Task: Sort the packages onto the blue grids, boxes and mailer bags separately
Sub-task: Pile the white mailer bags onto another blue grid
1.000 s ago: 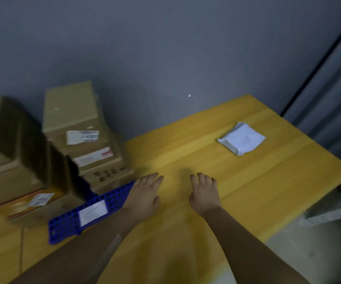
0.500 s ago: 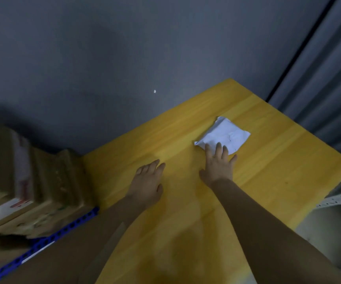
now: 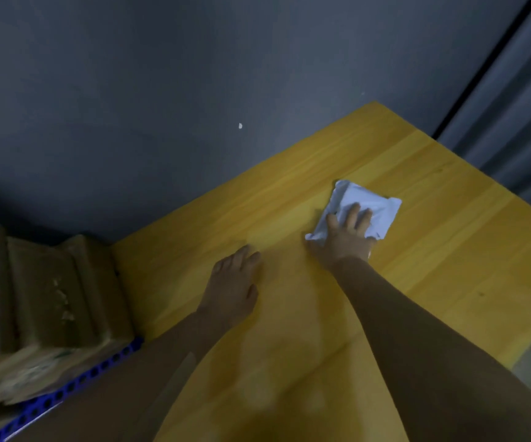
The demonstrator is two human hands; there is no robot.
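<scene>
A white mailer bag [image 3: 382, 212] is lying flat and slightly crumpled toward the far right of the yellow table [image 3: 449, 266] — its near part is sitting under the fingers of the right hand [image 3: 343, 239]. At the near left, blurred brown cardboard boxes [image 3: 50, 298] are sitting stacked on a blue grid [image 3: 75, 382] — its perforated edge is showing beneath them.

You have one white mailer bag [image 3: 375, 205], one blue grid [image 3: 75, 386], one yellow table [image 3: 449, 250], and several cardboard boxes [image 3: 50, 298], too blurred to count.

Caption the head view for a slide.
Right hand lies flat on white mailer bag; left hand rests on yellow table.
</scene>
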